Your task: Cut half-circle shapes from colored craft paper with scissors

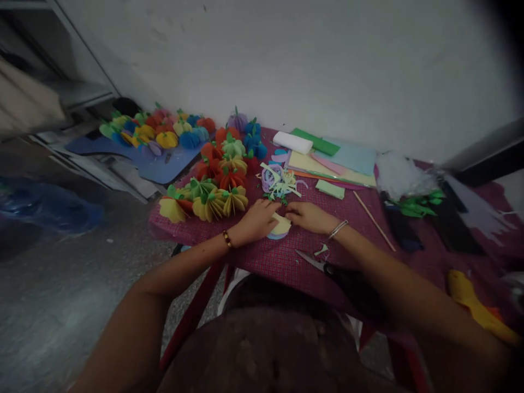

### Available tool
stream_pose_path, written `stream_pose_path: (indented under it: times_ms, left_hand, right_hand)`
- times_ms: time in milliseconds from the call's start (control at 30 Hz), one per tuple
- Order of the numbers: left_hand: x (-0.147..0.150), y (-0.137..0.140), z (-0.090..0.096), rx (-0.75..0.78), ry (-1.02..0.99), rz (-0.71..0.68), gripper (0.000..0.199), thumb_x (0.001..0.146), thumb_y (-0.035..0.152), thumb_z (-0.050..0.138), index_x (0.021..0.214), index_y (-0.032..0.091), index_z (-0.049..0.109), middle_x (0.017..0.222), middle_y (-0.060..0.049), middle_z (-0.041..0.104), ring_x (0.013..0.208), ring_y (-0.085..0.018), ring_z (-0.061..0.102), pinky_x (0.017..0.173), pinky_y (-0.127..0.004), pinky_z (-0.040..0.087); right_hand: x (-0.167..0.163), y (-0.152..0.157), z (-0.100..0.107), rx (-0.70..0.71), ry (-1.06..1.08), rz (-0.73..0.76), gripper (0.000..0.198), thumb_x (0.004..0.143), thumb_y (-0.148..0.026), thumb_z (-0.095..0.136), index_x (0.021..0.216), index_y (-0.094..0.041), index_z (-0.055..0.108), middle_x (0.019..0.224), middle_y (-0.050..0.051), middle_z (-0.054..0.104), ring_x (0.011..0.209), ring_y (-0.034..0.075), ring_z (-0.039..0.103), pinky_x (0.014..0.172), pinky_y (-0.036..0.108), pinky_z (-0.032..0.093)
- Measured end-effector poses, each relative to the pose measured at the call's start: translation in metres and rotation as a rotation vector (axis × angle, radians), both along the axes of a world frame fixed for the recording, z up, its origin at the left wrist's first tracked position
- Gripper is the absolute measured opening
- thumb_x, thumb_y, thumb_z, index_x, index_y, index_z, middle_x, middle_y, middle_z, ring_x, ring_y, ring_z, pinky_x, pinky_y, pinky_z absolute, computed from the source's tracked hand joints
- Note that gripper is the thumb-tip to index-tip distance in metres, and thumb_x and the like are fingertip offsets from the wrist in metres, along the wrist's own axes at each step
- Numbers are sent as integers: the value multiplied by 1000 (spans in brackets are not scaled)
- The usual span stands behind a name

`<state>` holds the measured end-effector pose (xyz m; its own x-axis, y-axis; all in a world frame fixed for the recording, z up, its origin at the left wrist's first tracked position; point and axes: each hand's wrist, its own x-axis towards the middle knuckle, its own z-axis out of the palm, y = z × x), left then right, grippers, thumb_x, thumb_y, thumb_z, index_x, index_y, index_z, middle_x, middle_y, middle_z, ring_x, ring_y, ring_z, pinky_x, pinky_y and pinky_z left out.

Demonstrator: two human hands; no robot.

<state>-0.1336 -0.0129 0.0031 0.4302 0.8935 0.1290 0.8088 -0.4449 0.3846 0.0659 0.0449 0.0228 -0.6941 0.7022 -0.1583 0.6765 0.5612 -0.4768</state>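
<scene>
A pale yellow paper piece with a rounded edge (pixel 282 225) lies on the table before me, over a light blue-lilac one (pixel 278 236). My left hand (pixel 257 221) is closed at its left side, thumb on the yellow paper. From the right, my right hand (pixel 311 217) pinches the paper's upper right edge, fingers bent together. The hands partly cover the paper. Just beyond the fingertips sits a heap of curled paper strips (pixel 279 180) with small green scraps (pixel 282 200). Scissors (pixel 313 261) lie below my right wrist, beside a small pale scrap (pixel 321 250).
Many folded-paper pumpkins (pixel 208 204) fill the table's left side and a blue board (pixel 164 166). Coloured sheets (pixel 347 155), a white roll (pixel 292 142) and a wooden stick (pixel 374 221) lie at the back right. A plastic bag (pixel 403 174) and green pieces (pixel 421 204) are farther right.
</scene>
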Motion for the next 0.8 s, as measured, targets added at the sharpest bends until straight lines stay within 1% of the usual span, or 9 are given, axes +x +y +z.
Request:
stream_pose_path:
  times_ms: [133, 300, 333, 400, 467, 500, 533, 700, 800]
  left_hand:
    - [-4, -3, -3, -15, 16, -16, 37, 92, 26, 54, 125, 13, 62, 128, -13, 63, 124, -27, 52, 111, -44, 40]
    - [-5, -6, -5, 1, -35, -4, 32, 92, 24, 52, 121, 15, 64, 130, -12, 63, 125, -26, 51, 110, -45, 41]
    - [-5, -6, -6, 7, -49, -5, 32, 92, 23, 52, 120, 15, 65, 129, -13, 63, 125, -26, 52, 110, -45, 41]
    - [-6, -6, -8, 17, -75, -8, 30, 91, 23, 53, 118, 15, 65, 128, -13, 64, 124, -26, 52, 109, -47, 42]
    - [-7, -4, -11, 25, -103, -21, 30, 90, 22, 54, 116, 14, 65, 126, -14, 64, 124, -27, 52, 108, -47, 42]
    - [-7, -2, -12, 27, -120, -30, 29, 90, 23, 55, 116, 13, 65, 125, -14, 64, 123, -27, 53, 108, -47, 42]
    - [-8, -1, -13, 30, -138, -39, 28, 90, 23, 55, 115, 13, 65, 124, -14, 64, 123, -27, 53, 108, -47, 42]
    - [-13, 0, -12, 26, -178, -67, 20, 91, 26, 58, 105, 16, 66, 114, -10, 66, 118, -25, 56, 105, -44, 43]
    - [-15, -7, -4, 8, -111, -90, 20, 85, 24, 63, 103, 16, 66, 111, -10, 66, 114, -25, 56, 103, -43, 43]
  right_hand:
    - [-5, 0, -8, -23, 49, -102, 12, 87, -18, 57, 82, -19, 67, 72, 2, 70, 68, 15, 62, 65, 25, 41]
    - [8, 7, -14, -75, 91, -221, 13, 89, -18, 53, 81, -19, 64, 64, 0, 68, 60, 14, 60, 62, 24, 42]
    - [14, 8, -13, -55, 79, -229, 13, 89, -18, 53, 82, -19, 64, 66, 0, 68, 61, 14, 61, 62, 24, 43]
    - [27, 9, -9, 50, 47, -239, 13, 88, -17, 53, 87, -18, 66, 74, 3, 71, 68, 16, 64, 66, 26, 45]
    - [36, 6, -4, 192, 27, -247, 17, 88, -19, 55, 100, -18, 67, 89, 7, 73, 80, 20, 66, 72, 29, 47]
    - [39, 3, -2, 236, 34, -250, 22, 88, -21, 56, 107, -18, 66, 96, 9, 73, 84, 21, 67, 75, 31, 48]
    - [39, -2, 0, 242, 54, -245, 25, 89, -23, 57, 111, -18, 65, 99, 10, 72, 86, 22, 67, 76, 33, 49]
    - [21, -30, 1, 84, 144, -145, 26, 89, -34, 59, 107, -16, 64, 95, 9, 69, 84, 22, 65, 76, 33, 51]
    - [11, -39, -4, 79, 107, -87, 29, 88, -35, 62, 110, -15, 64, 102, 10, 67, 91, 24, 64, 82, 35, 51]
